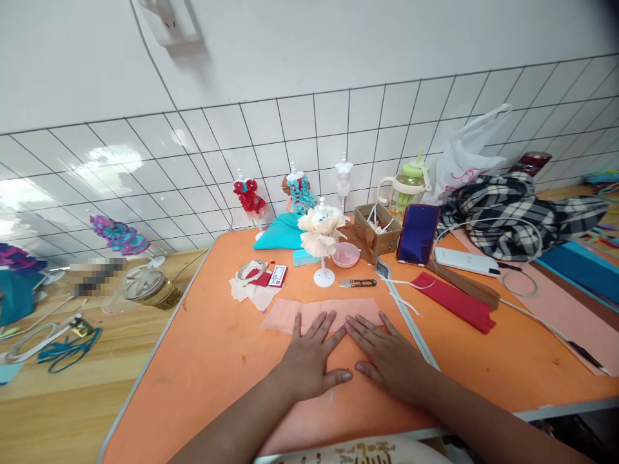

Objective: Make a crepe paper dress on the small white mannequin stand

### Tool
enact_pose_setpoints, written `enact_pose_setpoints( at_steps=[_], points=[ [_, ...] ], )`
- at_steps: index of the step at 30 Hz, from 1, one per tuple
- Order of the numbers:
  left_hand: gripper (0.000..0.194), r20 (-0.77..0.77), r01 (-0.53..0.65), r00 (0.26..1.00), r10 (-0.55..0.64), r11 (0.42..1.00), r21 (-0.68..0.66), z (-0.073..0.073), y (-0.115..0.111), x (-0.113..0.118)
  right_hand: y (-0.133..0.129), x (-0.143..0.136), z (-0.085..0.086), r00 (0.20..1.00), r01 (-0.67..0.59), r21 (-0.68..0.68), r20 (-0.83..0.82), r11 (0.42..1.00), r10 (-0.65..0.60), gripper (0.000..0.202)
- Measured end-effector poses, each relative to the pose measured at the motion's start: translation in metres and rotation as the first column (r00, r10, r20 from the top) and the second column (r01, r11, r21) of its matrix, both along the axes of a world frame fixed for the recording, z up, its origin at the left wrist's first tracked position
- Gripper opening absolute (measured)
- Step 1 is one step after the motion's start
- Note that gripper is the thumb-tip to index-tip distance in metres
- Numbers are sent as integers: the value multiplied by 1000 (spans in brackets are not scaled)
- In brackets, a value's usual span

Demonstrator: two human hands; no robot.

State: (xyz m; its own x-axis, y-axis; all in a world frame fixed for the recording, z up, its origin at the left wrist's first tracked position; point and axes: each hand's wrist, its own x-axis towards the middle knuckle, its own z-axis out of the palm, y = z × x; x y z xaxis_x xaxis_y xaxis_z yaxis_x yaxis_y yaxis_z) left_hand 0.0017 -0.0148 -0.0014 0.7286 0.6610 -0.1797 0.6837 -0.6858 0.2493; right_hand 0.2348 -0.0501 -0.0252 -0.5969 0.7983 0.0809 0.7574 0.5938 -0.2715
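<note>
A: How are the hands placed?
B: The left hand (312, 357) and the right hand (389, 354) lie palm down, fingers spread apart, fingertips on a pale pink strip (309, 307). Neither grips anything. The hands nearly meet; I cannot tell whether they touch

A: Why lay them like that?
B: Probably to keep the strip flat, since the fingers press along its near side. Whether it is paper or thin cloth, I cannot tell

A: What is ahead of them?
B: Beyond the fingertips, a small stand (324, 277) wears a cream ruffled dress (319, 237), perhaps set there to be in plain sight. Small scissors (360, 283) lie just past the right hand, likely for easy reach, with a pink bowl (346, 263) behind them. Past the left hand, to its left, is a little heap of scraps (256, 295). A red strip (454, 301) lies to the right of the right hand

A: And the surface and room?
B: Under both hands is an orange bench (203, 374). Well left of the left hand, a wooden bench (72, 412) carries a jar (152, 290). Far ahead rises a white wall, its lower part covered in tiles (300, 135) with dark lines, and a socket (170, 22) high beyond the left hand
</note>
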Motion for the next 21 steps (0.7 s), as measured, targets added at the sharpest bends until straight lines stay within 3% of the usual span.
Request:
enact_pose_setpoints(
  at_steps=[9, 15, 21],
  points=[
    [75, -26, -126, 992, 127, 991, 34, -2, 2, -40, 3, 5, 0, 999, 9, -75, 40, 997, -6, 63],
    [68, 66, -256, 966, 251, 961, 107, 9, 12, -75, 3, 17, 3, 998, 44, -93, 42, 995, -41, 63],
    [36, 183, -295, 942, 282, 954, 47, 11, 24, -106, 5, 31, 6, 998, 47, -135, 50, 990, -41, 64]
  ],
)
